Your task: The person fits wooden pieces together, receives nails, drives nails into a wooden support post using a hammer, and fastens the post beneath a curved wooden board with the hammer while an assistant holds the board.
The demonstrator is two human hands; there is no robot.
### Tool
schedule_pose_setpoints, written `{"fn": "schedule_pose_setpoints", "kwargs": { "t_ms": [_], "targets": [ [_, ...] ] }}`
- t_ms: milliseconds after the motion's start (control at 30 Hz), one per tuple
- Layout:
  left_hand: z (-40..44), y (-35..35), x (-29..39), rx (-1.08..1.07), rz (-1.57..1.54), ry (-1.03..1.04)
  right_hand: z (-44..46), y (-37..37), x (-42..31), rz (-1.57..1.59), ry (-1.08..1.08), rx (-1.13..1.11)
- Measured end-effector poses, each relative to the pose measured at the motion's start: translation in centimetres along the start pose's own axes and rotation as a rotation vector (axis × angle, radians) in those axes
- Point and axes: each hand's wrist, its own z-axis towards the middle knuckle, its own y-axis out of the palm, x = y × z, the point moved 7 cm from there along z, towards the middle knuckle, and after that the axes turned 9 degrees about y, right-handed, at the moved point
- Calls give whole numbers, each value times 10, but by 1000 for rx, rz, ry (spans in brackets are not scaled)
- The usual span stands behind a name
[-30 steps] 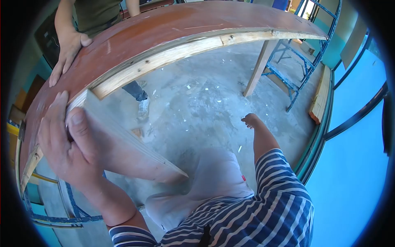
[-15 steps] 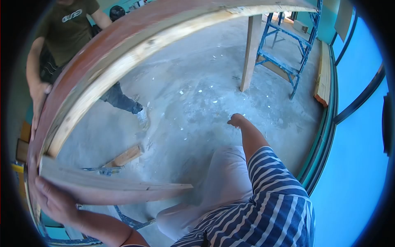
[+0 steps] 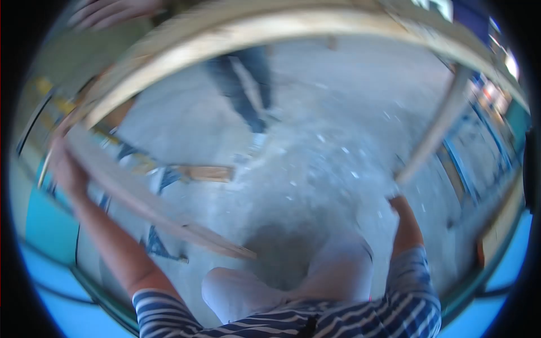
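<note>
My left hand [image 3: 69, 164] is wrapped round the upper end of a wooden leg [image 3: 132, 188], close to where it meets the wooden edge [image 3: 242, 32] of the large panel. The leg slants down toward my knees. Motion blur covers much of the panel, which spans the top of the view. Low on the right, my right hand [image 3: 398, 201] hangs over the floor near the foot of another wooden leg [image 3: 434, 127]; its fingers are smeared and I cannot make out anything in them.
Another person's hand [image 3: 115, 10] shows at the upper left, and a person's legs [image 3: 242, 84] stand beyond the panel. A wood block [image 3: 205, 173] lies near blue metal supports [image 3: 163, 177]. Blue ladder parts [image 3: 459, 169] stand at the right. White scraps dot the floor [image 3: 315, 112].
The view has swung left, and the panel's edge now arches across the top. My left hand stays at the leg's upper end. The other person's hand appears off the panel's surface.
</note>
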Motion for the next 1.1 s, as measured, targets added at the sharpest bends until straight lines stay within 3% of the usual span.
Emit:
{"fn": "schedule_pose_setpoints", "kwargs": {
  "t_ms": [33, 67, 100, 133, 233, 333, 400, 467, 533, 600, 667, 733, 833, 900, 967, 1100],
  "targets": [
    [11, -1, 25, 3, -70, -45, -10, -2, 4, 165, 45, -19],
    [19, -5, 59, 42, 162, 19, 57, 42, 47, 33, 100, -69],
    [20, -8, 62, 85, 41, 10, 20, 43, 45, 359, 365, -272],
    [19, -9, 60, 124, -101, 10, -15, 32, 28, 413, 401, -262],
    [20, -11, 58, 149, -114, 46, -55, 6, -16, 438, 254, -210],
    [22, -11, 62, 157, -101, 45, -76, -64, -90, 581, -66, -23],
    [24, -15, 67, 163, -62, 39, -102, -132, -172, 123, -674, 530],
    [23, -14, 64, 146, -57, 38, -232, -216, -275, 448, -705, 347],
    [22, -13, 65, 104, -67, 21, -340, -277, -344, 585, -989, 435],
    [22, -12, 64, 132, -90, 56, -447, -333, -371, 546, -1286, 761],
    [20, -17, 63, 196, -41, 71, -539, -357, -356, 446, -1676, 1278],
    [17, -22, 73, 284, 87, 76, -595, -375, -331, 425, -1938, 1618],
    [-33, -15, 62, 424, -51, -389, -590, -425, -328, 193, -1566, 1696],
    [-71, 5, 44, 413, -251, -676, -578, -447, -337, 89, -1313, 1743],
    [-95, 24, 38, 323, -487, -883, -570, -454, -348, -22, -1221, 1695],
    [-75, 42, 83, 238, -644, -755, -560, -457, -357, -19, -1244, 1570]
  ]
}}
